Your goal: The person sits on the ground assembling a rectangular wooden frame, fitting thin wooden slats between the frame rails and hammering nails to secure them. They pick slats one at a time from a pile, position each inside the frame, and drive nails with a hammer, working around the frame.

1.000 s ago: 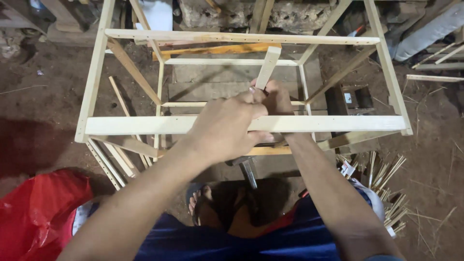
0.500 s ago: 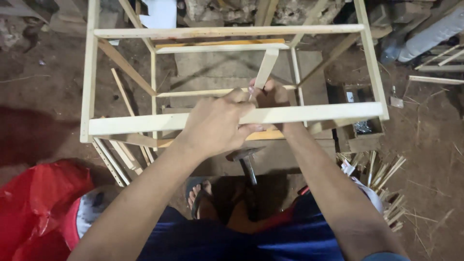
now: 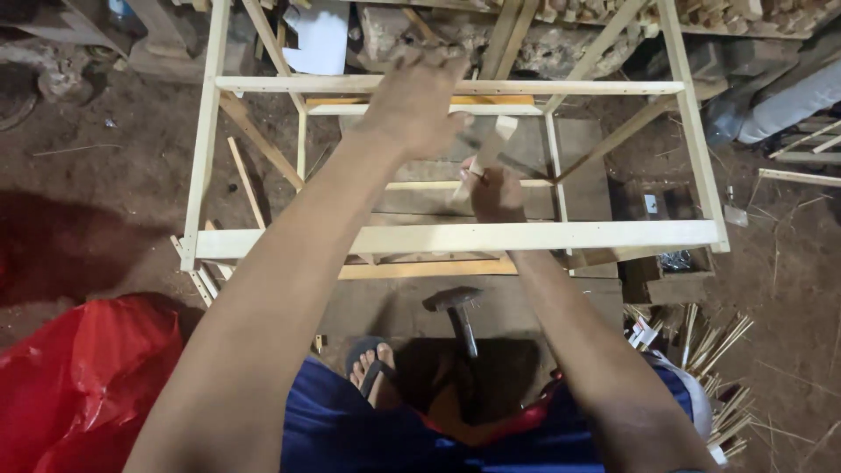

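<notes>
Since the frame before, my left hand (image 3: 416, 101) had lifted off the short wooden slat (image 3: 484, 156) and risen toward the far top rail (image 3: 263, 85) of the wooden frame (image 3: 455, 237), fingers loosely curled and, as far as I could tell, holding nothing. My right hand (image 3: 495, 191) stayed low inside the frame, arm reaching under the near rail, fingers pinched shut on the slat's lower end. To seat it well, I judged the slat needed holding steady against the inner crosspiece (image 3: 420, 186); the hammer (image 3: 455, 311) lay untouched by my foot.
</notes>
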